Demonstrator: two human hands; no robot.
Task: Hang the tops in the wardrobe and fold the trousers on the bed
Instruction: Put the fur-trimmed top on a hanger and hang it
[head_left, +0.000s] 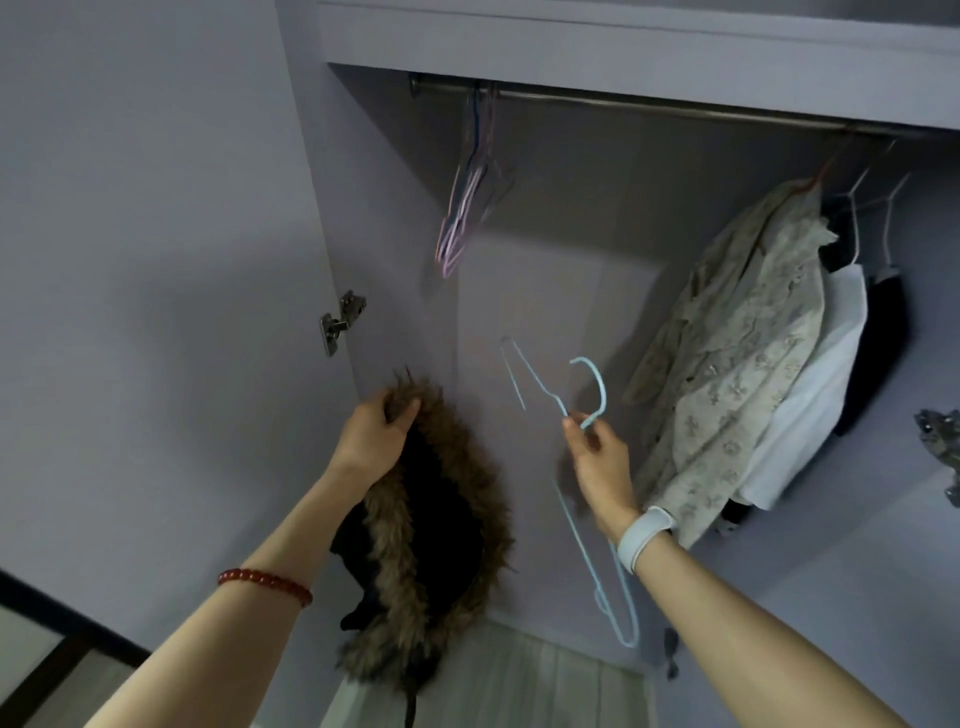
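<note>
While L hand (375, 435) grips fur hood (441, 525), R hand (597, 457) pinches hanger (592, 395) mid-wardrobe.

Open wardrobe (395, 218), metal rail (649, 106) bore bunched empty hangers (462, 218) at left, patterned shirt (737, 364), white top (826, 395) and dark garment (883, 353) at right

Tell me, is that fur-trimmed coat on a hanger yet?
No. The left hand grips its hood; the right hand holds the blue hanger bare.

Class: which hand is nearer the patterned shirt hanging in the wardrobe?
Right. The right hand, holding a blue hanger, is just beside the patterned shirt; the left hand is farther left.
</note>
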